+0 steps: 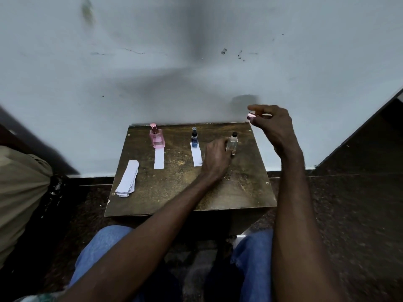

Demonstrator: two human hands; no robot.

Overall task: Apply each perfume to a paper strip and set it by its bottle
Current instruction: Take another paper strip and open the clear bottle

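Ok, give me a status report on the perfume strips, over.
Left hand grips clear bottle on table. Right hand holds pink cap aloft. Pink bottle and blue bottle have strips; clear one lacks. Nothing blocking.

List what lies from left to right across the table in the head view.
Stack of white paper strips → pink glass perfume bottle → small blue spray bottle → clear glass bottle with black nozzle → right hand pinching a pink metallic cap.
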